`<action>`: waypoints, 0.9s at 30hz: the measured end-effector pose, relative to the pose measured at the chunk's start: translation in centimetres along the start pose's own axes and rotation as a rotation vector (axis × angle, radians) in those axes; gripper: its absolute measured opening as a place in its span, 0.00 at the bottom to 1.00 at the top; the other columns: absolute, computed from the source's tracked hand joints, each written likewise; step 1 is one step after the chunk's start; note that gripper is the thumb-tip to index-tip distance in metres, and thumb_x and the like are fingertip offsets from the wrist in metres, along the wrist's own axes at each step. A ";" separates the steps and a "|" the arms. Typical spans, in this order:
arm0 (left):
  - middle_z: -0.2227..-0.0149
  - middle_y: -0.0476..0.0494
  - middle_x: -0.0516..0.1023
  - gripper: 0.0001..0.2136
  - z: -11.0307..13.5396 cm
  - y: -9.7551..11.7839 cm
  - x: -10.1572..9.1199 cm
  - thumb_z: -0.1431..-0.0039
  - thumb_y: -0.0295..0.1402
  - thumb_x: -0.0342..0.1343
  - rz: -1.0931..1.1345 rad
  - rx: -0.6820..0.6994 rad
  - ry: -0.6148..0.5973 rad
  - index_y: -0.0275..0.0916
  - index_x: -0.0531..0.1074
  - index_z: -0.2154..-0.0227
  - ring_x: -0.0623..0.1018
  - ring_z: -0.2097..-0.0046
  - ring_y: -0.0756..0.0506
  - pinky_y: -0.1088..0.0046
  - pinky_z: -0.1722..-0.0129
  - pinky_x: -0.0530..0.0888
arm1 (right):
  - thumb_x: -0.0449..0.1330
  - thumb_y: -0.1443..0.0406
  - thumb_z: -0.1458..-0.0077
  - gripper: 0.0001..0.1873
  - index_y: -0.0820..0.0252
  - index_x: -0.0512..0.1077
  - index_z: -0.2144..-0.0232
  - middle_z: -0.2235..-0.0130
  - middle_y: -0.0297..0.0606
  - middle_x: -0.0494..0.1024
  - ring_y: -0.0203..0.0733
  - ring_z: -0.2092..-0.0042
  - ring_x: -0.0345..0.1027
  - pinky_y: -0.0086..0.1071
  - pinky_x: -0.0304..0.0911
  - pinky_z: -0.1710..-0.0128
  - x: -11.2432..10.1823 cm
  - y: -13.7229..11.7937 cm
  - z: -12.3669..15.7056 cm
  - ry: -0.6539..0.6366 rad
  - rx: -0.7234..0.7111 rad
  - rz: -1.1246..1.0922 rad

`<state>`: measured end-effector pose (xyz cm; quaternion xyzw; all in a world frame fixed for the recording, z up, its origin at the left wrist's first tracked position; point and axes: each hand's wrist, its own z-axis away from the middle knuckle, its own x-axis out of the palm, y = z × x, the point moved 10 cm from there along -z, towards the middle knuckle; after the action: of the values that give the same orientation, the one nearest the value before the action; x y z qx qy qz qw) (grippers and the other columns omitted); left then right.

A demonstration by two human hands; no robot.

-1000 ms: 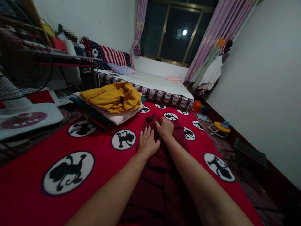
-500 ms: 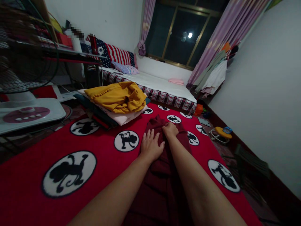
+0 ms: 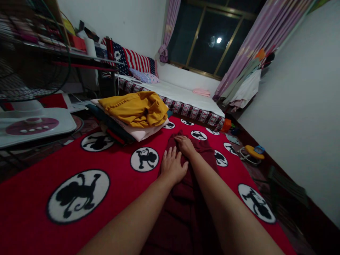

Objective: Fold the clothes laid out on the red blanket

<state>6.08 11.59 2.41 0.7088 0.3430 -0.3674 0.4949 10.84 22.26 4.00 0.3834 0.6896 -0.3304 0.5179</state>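
A dark maroon piece of clothing point(image 3: 183, 203) lies lengthwise on the red blanket point(image 3: 117, 198), running from beneath my forearms to just past my hands. My left hand point(image 3: 174, 167) rests flat on its left side, fingers spread and pointing away from me. Just beyond it, my right hand point(image 3: 186, 146) lies on the cloth near its far end, with fingers stretched toward the left. Neither hand appears to hold the fabric. Folds run across the cloth between my arms, and its near end is in shadow.
To the left is a stack of folded clothes, a mustard-yellow garment point(image 3: 135, 108) on top. A fan point(image 3: 34, 122) stands at far left beside a cluttered desk point(image 3: 79, 56). Behind is a bed point(image 3: 175, 88) under a window. On the right stand a yellow-topped stool point(image 3: 253, 152) and a dark chair point(image 3: 288, 186).
My right hand has moved slightly left and its closed fingers have straightened out onto the cloth. My left hand stays flat in place. The view has shifted a little.
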 end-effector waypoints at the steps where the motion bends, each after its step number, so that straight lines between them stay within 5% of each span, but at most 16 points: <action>1: 0.34 0.36 0.54 0.29 0.0 0.0 0.0 0.39 0.47 0.45 -0.006 0.001 0.001 0.35 0.63 0.40 0.52 0.33 0.36 0.55 0.34 0.47 | 0.46 0.70 0.39 0.23 0.57 0.67 0.44 0.40 0.38 0.67 0.42 0.40 0.58 0.38 0.53 0.41 0.3 0.5 -0.2 -0.012 0.035 -0.002; 7: 0.35 0.38 0.57 0.27 -0.1 0.0 -0.1 0.37 0.46 0.43 -0.057 0.013 0.027 0.38 0.63 0.40 0.54 0.33 0.38 0.56 0.35 0.49 | 0.47 0.66 0.37 0.25 0.52 0.59 0.38 0.34 0.39 0.56 0.48 0.33 0.46 0.49 0.50 0.39 0.7 3.1 0.2 -0.046 0.235 -0.041; 11: 0.35 0.39 0.58 0.26 -0.1 -0.1 -0.3 0.37 0.45 0.43 -0.068 0.029 0.030 0.39 0.63 0.40 0.55 0.34 0.38 0.56 0.35 0.50 | 0.47 0.61 0.36 0.26 0.53 0.56 0.37 0.33 0.43 0.51 0.52 0.32 0.40 0.55 0.48 0.39 0.1 3.3 3.7 -0.079 0.261 -0.092; 15: 0.34 0.38 0.56 0.27 -0.3 -0.1 -0.3 0.37 0.47 0.42 -0.064 0.048 0.021 0.40 0.61 0.39 0.55 0.34 0.38 0.55 0.35 0.50 | 0.46 0.58 0.35 0.26 0.50 0.54 0.36 0.31 0.41 0.43 0.52 0.31 0.32 0.59 0.42 0.38 -1.0 1.8 10.3 -0.104 0.186 -0.173; 21: 0.31 0.32 0.42 0.35 -0.1 -0.3 -0.1 0.37 0.51 0.43 0.004 0.042 -0.065 0.35 0.47 0.34 0.46 0.32 0.35 0.56 0.35 0.48 | 0.43 0.58 0.34 0.26 0.47 0.52 0.35 0.32 0.37 0.48 0.46 0.31 0.34 0.57 0.37 0.36 -3.5 -0.3 22.0 -0.114 0.156 -0.281; 27: 0.31 0.35 0.35 0.32 6.2 0.3 -0.8 0.36 0.45 0.47 0.053 0.325 -0.201 0.38 0.47 0.34 0.39 0.31 0.36 0.54 0.35 0.45 | 0.43 0.64 0.35 0.26 0.45 0.53 0.36 0.33 0.35 0.51 0.41 0.33 0.44 0.47 0.45 0.35 -6.2 -0.4 31.6 -0.002 0.123 -0.394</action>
<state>4.85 5.49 1.71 0.7480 0.2091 -0.4737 0.4153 26.06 -6.05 2.24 0.2716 0.7292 -0.4671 0.4199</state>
